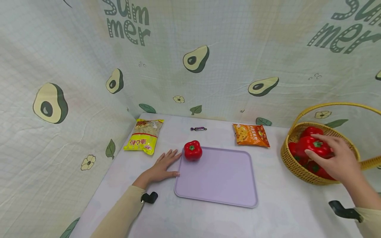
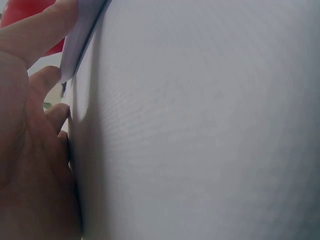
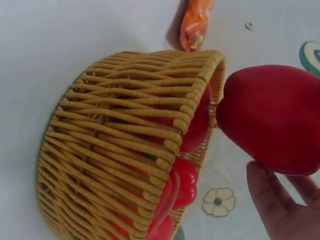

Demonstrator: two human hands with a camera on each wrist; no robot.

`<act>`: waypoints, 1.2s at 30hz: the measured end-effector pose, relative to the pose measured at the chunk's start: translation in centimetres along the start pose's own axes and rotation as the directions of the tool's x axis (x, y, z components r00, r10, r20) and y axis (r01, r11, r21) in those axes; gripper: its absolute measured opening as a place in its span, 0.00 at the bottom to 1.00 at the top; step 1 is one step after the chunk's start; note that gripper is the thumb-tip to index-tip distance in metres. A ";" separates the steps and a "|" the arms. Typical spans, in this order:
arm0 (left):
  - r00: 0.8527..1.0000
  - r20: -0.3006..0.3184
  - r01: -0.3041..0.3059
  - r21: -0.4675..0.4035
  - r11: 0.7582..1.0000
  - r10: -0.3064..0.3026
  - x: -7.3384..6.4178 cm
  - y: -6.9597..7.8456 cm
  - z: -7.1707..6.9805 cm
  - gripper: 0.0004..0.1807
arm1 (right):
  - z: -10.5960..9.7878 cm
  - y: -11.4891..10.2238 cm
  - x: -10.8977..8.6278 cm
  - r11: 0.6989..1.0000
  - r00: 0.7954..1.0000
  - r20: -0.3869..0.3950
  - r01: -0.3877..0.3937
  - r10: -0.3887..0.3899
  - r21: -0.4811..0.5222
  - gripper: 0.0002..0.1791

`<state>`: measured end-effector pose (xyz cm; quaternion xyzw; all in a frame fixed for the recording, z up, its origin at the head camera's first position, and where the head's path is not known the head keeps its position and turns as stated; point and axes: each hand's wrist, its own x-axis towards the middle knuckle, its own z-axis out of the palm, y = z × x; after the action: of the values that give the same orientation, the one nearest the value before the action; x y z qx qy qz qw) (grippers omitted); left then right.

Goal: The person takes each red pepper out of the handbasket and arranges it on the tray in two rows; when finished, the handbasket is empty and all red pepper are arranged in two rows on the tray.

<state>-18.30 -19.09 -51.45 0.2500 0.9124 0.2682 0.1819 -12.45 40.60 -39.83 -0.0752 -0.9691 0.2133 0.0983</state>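
My right hand (image 1: 342, 158) holds a red bell pepper (image 1: 315, 147) between thumb and fingers, over the wicker basket (image 1: 297, 170). In the right wrist view that bell pepper (image 3: 275, 120) is lifted above the basket's rim (image 3: 187, 115). More red bell peppers (image 3: 186, 184) lie inside the basket. My left hand (image 1: 162, 168) rests on the table with straight fingers, its thumb and fingertips at the left edge of a lilac tray (image 1: 217, 178). Another red bell pepper (image 1: 192, 150) sits in the tray's far left corner.
A yellow pasta bag (image 1: 145, 136) lies at the back left. Behind the tray are a small purple-wrapped candy (image 1: 198, 129) and an orange snack packet (image 1: 251, 135). The basket's tall handle (image 1: 336, 104) arches over it. A printed cloth (image 1: 226, 66) hangs behind the table.
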 end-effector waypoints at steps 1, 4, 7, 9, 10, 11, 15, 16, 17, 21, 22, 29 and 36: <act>1.000 -0.002 -0.003 -0.001 1.000 0.003 0.0 0.0 0.0 0.48 | 0.0 -0.1 0.0 1.000 1.000 0.000 0.002 -0.002 0.002 0.43; 1.000 -0.008 -0.009 -0.001 1.000 0.009 0.0 -0.1 0.1 0.48 | 0.1 -0.5 -0.2 1.000 1.000 0.003 0.017 -0.017 0.004 0.43; 1.000 -0.007 -0.006 0.002 1.000 0.006 0.0 -0.1 0.1 0.48 | 0.1 -0.8 -0.4 0.999 0.999 0.010 0.033 -0.033 0.008 0.43; 1.000 -0.006 -0.006 0.000 1.000 0.006 0.0 -0.1 0.1 0.48 | 0.1 -1.0 -0.5 0.999 0.999 0.015 0.045 -0.046 0.013 0.42; 1.000 -0.006 -0.007 -0.001 1.000 0.007 0.0 -0.1 0.1 0.48 | 0.1 -1.1 -0.5 0.999 0.999 0.019 0.050 -0.051 0.015 0.42; 1.000 -0.005 -0.005 0.000 1.000 0.005 0.0 -0.1 0.1 0.48 | 0.2 -1.2 -0.6 0.998 0.998 0.023 0.054 -0.055 0.018 0.42; 1.000 -0.005 -0.005 0.002 1.000 0.005 0.0 0.0 0.0 0.48 | 0.3 -1.6 -0.7 0.997 0.997 0.033 0.075 -0.076 0.026 0.42; 1.000 -0.004 -0.002 0.004 1.000 0.002 0.0 0.0 0.0 0.48 | 0.4 -1.7 -0.8 0.996 0.996 0.036 0.080 -0.081 0.027 0.42; 1.000 -0.002 0.001 0.005 1.000 -0.001 0.0 0.0 0.0 0.48 | 0.4 -1.8 -0.8 0.996 0.996 0.044 0.082 -0.083 0.030 0.42; 1.000 -0.005 -0.003 0.000 1.000 0.003 0.0 0.0 0.0 0.48 | 0.5 -2.2 -1.0 0.995 0.993 0.073 0.091 -0.094 0.039 0.44; 1.000 -0.002 0.001 0.002 1.000 -0.001 0.0 0.0 0.0 0.48 | 0.6 -2.3 -1.0 0.994 0.992 0.078 0.096 -0.099 0.042 0.44; 1.000 -0.012 -0.023 -0.010 1.000 0.023 0.0 -0.1 0.0 0.47 | 1.3 -3.0 -1.3 0.987 0.985 0.085 0.147 -0.153 0.065 0.42; 0.999 -0.018 -0.032 -0.022 0.999 0.031 0.1 0.1 0.0 0.46 | 2.2 -3.8 -1.8 0.976 0.975 0.091 0.194 -0.203 0.099 0.41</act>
<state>-18.30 -19.00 -51.45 0.2599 0.9070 0.2832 0.1722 -11.62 35.99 -40.45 0.0374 -0.9649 0.2493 0.0736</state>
